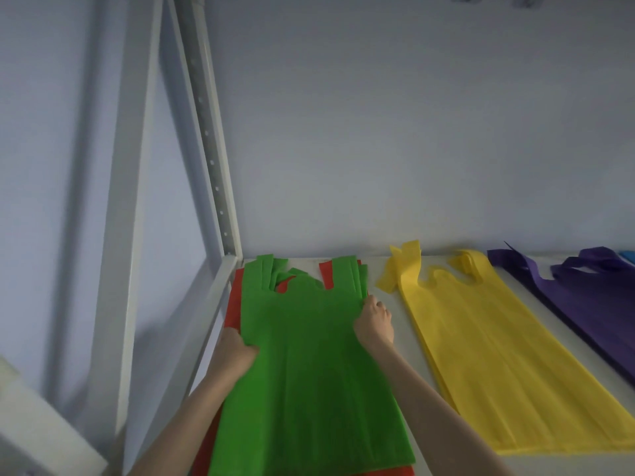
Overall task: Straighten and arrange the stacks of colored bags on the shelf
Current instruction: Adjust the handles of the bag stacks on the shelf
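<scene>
On shelf (385,269), flat green bags (309,372), red beneath

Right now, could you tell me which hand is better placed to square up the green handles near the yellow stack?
The right hand, probably. It grips the green stack's right edge just below the fanned handle strips, beside the yellow stack. The left hand holds the opposite edge, lower down.

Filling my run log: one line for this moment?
left hand: grips green stack | right hand: grips it | yellow stack: untouched
</scene>
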The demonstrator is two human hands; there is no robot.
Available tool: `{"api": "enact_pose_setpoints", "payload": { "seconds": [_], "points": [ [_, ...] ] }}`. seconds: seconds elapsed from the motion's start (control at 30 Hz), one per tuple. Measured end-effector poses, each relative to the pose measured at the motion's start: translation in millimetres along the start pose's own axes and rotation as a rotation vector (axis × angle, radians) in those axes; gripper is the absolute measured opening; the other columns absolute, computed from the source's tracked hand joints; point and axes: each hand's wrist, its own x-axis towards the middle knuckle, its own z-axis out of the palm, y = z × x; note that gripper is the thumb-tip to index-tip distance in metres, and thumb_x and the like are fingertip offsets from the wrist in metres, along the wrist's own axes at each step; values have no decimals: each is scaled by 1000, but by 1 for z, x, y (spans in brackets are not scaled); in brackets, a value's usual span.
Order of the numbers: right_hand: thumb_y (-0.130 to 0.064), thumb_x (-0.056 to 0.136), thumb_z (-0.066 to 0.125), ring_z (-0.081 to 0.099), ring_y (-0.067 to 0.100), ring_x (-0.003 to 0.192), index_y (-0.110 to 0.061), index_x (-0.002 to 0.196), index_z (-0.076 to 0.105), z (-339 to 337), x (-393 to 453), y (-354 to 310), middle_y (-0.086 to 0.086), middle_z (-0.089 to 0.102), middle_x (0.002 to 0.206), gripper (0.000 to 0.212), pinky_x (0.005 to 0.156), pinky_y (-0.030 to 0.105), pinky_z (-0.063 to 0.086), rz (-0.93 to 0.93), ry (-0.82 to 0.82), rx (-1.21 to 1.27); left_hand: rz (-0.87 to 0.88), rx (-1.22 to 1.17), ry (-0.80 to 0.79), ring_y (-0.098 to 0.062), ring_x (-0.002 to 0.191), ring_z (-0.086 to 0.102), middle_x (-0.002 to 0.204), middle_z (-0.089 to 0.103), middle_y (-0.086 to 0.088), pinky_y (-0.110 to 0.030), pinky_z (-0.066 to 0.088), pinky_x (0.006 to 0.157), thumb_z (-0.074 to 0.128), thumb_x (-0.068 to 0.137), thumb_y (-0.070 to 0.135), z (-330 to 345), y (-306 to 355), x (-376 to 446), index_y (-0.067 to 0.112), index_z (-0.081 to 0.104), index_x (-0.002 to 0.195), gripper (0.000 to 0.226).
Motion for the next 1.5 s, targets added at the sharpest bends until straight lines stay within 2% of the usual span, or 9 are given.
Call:
{"api": "enact_pose_setpoints", "payload": {
  "seconds": [0.2, 0.33, 0.47, 0.6, 0.9, 1.03, 1.17, 1.37, 1.5],
  "points": [
    [7, 90, 36, 36, 30, 130, -6, 138, 36, -3, 0, 7, 17, 39, 137, 50, 104, 38, 40, -8, -43, 27, 192, 51, -180, -1, 66, 47, 128, 51, -3, -14, 39, 60, 49, 94, 7, 8, 12, -9, 13, 39, 135, 43],
    [1, 91, 40, 47, 31, 120, -3, 133, 39, -4, 3, 14, 18, 46, 132, 42, 98, 38, 47, 52, -141, 65, 131, 58, -187, -13, 69, 57, 106, 58, -4, -20, 47, 59, 46, 94, 5, 13, 7, -6, 9, 36, 137, 45],
    [2, 90, 40, 48, 30, 118, -2, 129, 43, -4, 1, 16, 17, 49, 128, 39, 95, 36, 47, 48, -125, 77, 67, 149, -98, -30, 126, 50, 152, 27, -18, -20, 51, 74, 41, 93, -1, 15, 3, -7, 6, 15, 148, 62],
    [0, 92, 41, 49, 28, 117, -3, 128, 46, -3, -1, 12, 15, 50, 128, 37, 97, 35, 45, -14, -61, 103, 17, 80, 47, -10, 65, 51, 136, 46, -22, -18, 37, 43, 37, 92, -6, 2, -7, -4, -4, 28, 143, 51],
    [-1, 91, 42, 57, 29, 108, 4, 129, 43, 15, -4, -9, 19, 52, 128, 39, 89, 36, 54, 41, -183, 91, -137, 130, 41, -10, 56, 38, 69, 40, -4, -19, 32, 48, 41, 90, -6, -19, -34, -5, -12, 40, 129, 40],
    [-14, 94, 46, 45, 19, 92, 4, 139, 32, 21, -2, -14, 15, 51, 128, 50, 63, 26, 47, 102, -217, 78, -115, 134, 30, -9, 57, 38, 85, 52, -11, -19, 34, 48, 42, 92, -2, -20, -31, -10, -9, 34, 135, 44],
    [-17, 94, 45, 42, 28, 126, 3, 143, 25, 24, -2, -18, 18, 40, 139, 56, 109, 38, 37, 124, -189, 31, -120, 129, 40, -10, 60, 42, 131, 50, -23, -24, 42, 50, 41, 94, 1, -22, -26, -14, -7, 30, 138, 46],
    [-19, 90, 53, 32, 9, 55, 3, 133, 40, 29, -1, -25, -1, 35, 68, 51, 49, 19, 27, 170, -275, 178, -89, 130, 36, -7, 63, 38, 97, 53, -11, -15, 33, 52, 40, 96, 3, -20, -24, -20, -6, 21, 144, 52],
    [-13, 88, 54, 41, 13, 69, 1, 144, 19, 26, -6, -28, 8, 52, 94, 67, 47, 18, 25, 195, -248, 310, -93, 135, 21, -12, 71, 44, 97, 52, -12, -19, 38, 59, 40, 96, 5, -21, -24, -20, -7, 22, 143, 52]
  ]
}}
